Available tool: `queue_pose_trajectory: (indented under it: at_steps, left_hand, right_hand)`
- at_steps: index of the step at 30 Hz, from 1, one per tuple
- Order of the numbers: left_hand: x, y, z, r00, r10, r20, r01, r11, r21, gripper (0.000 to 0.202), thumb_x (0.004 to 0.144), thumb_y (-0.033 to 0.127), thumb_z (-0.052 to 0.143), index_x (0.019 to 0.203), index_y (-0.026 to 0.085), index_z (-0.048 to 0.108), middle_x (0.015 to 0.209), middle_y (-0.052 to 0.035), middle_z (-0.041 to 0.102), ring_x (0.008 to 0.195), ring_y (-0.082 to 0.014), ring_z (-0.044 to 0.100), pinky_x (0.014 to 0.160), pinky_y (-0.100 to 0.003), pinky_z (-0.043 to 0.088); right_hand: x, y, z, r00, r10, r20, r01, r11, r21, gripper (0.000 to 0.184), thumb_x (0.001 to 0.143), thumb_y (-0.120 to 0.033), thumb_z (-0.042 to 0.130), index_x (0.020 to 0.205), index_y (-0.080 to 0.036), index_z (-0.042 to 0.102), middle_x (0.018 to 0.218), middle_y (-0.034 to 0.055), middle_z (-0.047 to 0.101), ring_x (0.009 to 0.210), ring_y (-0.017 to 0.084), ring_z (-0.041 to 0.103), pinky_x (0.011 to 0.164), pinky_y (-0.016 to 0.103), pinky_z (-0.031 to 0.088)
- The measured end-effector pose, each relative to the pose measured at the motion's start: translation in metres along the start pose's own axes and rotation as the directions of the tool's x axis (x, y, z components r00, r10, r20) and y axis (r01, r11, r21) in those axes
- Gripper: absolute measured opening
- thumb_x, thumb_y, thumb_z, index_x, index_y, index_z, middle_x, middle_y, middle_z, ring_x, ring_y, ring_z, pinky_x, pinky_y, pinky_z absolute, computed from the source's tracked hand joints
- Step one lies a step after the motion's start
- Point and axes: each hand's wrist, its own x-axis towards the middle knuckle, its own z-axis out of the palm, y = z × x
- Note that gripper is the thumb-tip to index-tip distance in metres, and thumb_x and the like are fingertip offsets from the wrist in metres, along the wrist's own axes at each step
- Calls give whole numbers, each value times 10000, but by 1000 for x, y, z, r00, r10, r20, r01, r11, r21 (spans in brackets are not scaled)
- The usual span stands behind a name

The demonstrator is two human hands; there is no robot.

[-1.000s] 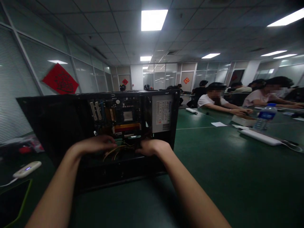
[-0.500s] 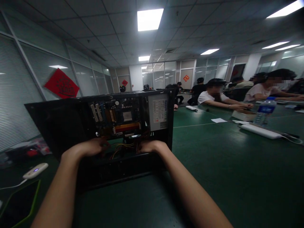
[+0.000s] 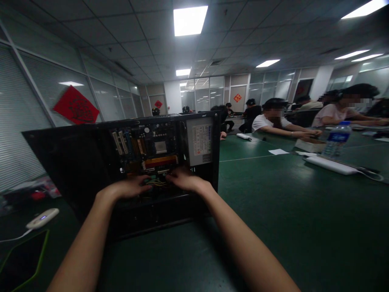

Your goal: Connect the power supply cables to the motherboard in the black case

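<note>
An open black computer case (image 3: 136, 221) stands on the table in front of me, its inside facing me. Within it are a motherboard (image 3: 161, 147), with a red and yellow memory slot area, and a grey power supply (image 3: 199, 142) at the upper right. Both my hands reach into the lower part. My left hand (image 3: 130, 187) has its fingers closed at the left end of a bundle of yellow and green power wires (image 3: 158, 183). From the other side, my right hand (image 3: 184, 179) pinches at the same bundle. Its fingertips are dim and partly hidden.
A phone with a green edge (image 3: 26, 257) and a white oval device (image 3: 42, 219) lie at left. On the right are a water bottle (image 3: 338, 140), a white power strip (image 3: 331, 167), an open box (image 3: 310, 144) and paper (image 3: 278, 152). Several people sit farther back.
My hands have come closer together and slightly upward inside the case, toward the wires below the motherboard. The case leans or sits slightly farther left in view.
</note>
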Motion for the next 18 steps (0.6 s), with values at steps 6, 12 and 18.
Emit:
queue_pose_trajectory:
  at_steps: [6, 12, 18]
  left_hand:
    - [1, -2, 0, 999, -31, 14, 30, 999, 32, 708, 919, 590, 420, 1469, 156, 526, 1541, -148, 548, 1384, -295, 550, 1193, -412, 398]
    - [-12, 6, -9, 999, 30, -13, -28, 994, 102, 565, 876, 504, 476, 1325, 200, 635, 1486, -110, 601, 1355, -296, 559, 1171, -411, 417]
    - [-31, 24, -19, 998, 53, 26, -55, 997, 61, 481, 807, 545, 567, 1086, 189, 731, 1134, -100, 764, 1026, -301, 705, 924, -384, 564]
  right_hand:
    - [-20, -40, -20, 981, 30, -193, -32, 999, -7, 418, 1061, -418, 441, 1057, -124, 739, 1038, 147, 767, 913, 215, 702, 734, 283, 459]
    - [-45, -74, -33, 958, -44, -282, 51, 999, 18, 379, 1039, -409, 505, 1104, -129, 753, 1048, 159, 774, 1037, 259, 707, 874, 305, 492]
    - [-63, -80, -51, 946, -106, -306, 133, 989, 70, 354, 1031, -427, 537, 1147, -143, 714, 1128, 144, 764, 1038, 252, 706, 875, 312, 488]
